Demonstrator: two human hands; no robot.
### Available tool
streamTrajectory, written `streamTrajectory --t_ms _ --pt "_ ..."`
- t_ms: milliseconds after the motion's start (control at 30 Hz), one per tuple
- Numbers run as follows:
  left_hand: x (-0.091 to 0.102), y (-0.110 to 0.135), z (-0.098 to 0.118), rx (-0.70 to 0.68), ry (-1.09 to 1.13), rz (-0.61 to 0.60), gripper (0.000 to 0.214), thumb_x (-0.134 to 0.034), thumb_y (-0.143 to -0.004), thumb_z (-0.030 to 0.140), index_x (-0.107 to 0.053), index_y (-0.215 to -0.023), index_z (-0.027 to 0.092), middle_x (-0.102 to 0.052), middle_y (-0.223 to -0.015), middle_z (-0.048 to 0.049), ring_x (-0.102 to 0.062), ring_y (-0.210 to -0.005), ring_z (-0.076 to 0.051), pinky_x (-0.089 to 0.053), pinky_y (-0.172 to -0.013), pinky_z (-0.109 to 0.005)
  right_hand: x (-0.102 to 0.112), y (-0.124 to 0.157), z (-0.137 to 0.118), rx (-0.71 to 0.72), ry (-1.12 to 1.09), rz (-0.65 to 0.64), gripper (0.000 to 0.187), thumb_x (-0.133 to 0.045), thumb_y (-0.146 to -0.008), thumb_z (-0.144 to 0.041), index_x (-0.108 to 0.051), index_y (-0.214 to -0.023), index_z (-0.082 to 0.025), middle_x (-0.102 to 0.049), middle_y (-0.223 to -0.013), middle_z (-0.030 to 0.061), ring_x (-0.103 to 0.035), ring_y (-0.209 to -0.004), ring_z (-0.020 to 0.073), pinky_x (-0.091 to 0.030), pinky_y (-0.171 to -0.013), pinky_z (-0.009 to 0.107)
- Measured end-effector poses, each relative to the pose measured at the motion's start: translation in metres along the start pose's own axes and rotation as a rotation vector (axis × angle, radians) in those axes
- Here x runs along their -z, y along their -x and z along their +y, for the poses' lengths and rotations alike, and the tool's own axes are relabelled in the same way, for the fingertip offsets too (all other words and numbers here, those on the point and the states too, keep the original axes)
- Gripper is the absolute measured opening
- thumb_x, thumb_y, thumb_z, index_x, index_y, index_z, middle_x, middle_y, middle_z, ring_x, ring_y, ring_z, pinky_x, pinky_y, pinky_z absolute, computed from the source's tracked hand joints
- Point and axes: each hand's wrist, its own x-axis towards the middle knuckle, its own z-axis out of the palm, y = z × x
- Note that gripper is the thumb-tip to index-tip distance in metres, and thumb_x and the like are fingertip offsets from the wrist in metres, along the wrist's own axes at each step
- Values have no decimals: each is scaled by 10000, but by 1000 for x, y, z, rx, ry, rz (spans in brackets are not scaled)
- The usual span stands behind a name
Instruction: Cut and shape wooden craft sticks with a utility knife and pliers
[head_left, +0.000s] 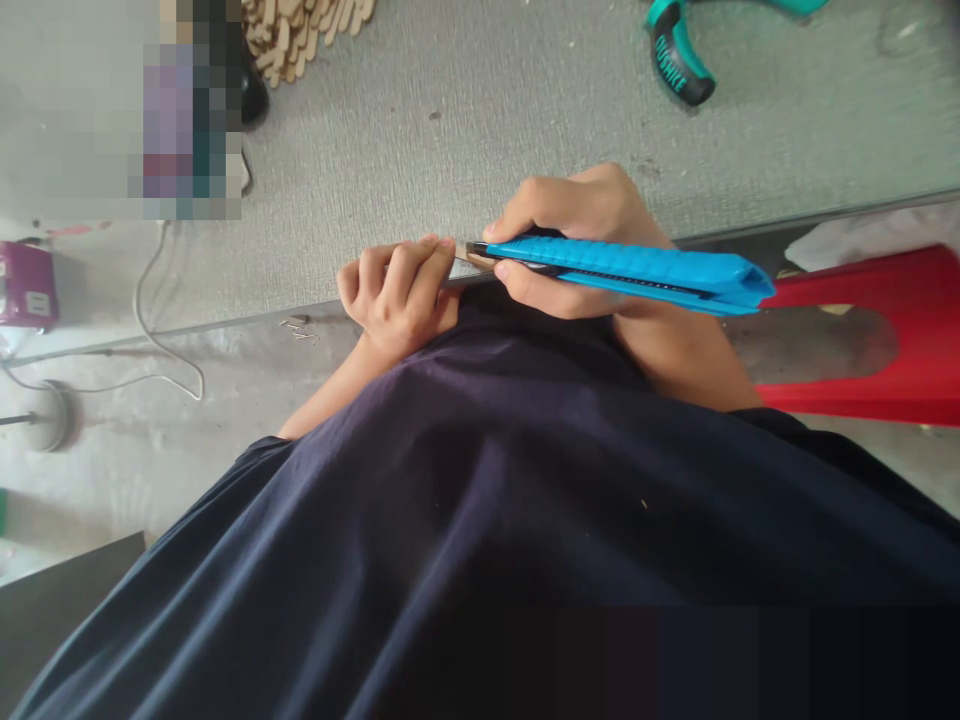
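Observation:
My right hand point(577, 235) is closed around a blue utility knife point(630, 268). The knife lies nearly level, its dark tip pointing left toward my other hand. At the table's front edge my left hand point(401, 290) is closed, fingers curled, on what looks like a thin wooden craft stick point(480, 259). Only a short tan piece of that stick shows between the hands; my fingers hide the rest. The knife tip is right at this piece, but I cannot tell whether the blade touches it.
A pile of craft sticks point(300, 35) lies at the far left of the grey table point(420, 170). Teal and black tool handles marked DUSHKE point(679, 60) are at the back right. A red stool point(922, 340) stands right, a purple box point(28, 285) left, near a pale cable point(142, 290).

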Motion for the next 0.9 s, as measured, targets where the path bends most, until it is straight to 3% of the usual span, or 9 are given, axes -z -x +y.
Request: streamTrajectory --t_ms 200,367,533,767,900 --pt "0 1 -2 -17 -25 -14 461 -605 -1016 563 -851 -1331 333 -882 -1258 -107 -783 -1217 -379 -458 -1106 -568 1 2 1 -77 55 -60 115 -697 -881 -374 -693 -963 -293 -711 -757 -35 -595 -617 175 -496 -611 333" --pt "0 1 -2 19 -6 -60 536 -607 -1014 673 -840 -1363 338 -879 -1315 -119 -784 -1238 -390 -461 -1115 -583 2 0 -5 -74 -149 65 151 -788 -800 -261 -735 -940 -276 -738 -766 -49 -580 -591 141 -469 -610 324" --pt "2 0 -1 33 3 -51 581 -573 -1012 736 -866 -1321 340 -886 -1318 -112 -804 -1211 -379 -486 -1085 -559 8 -2 -17 -227 -258 186 142 -804 -792 -304 -771 -930 -312 -743 -846 -20 -627 -695 193 -480 -663 377" --pt "7 -6 5 155 104 -183 579 -534 -1029 735 -859 -1233 301 -879 -1348 -134 -808 -1285 -409 -489 -1135 -591 5 -5 -16 -233 -165 75 144 -828 -820 -290 -737 -931 -279 -778 -816 -26 -562 -604 159 -513 -645 354" --pt "2 -1 1 119 75 -117 568 -516 -1039 721 -848 -1232 302 -871 -1386 -129 -809 -1310 -410 -486 -1148 -605 3 -3 -12 -184 -186 77 159 -842 -841 -254 -769 -982 -254 -779 -850 -26 -567 -625 130 -502 -675 325"
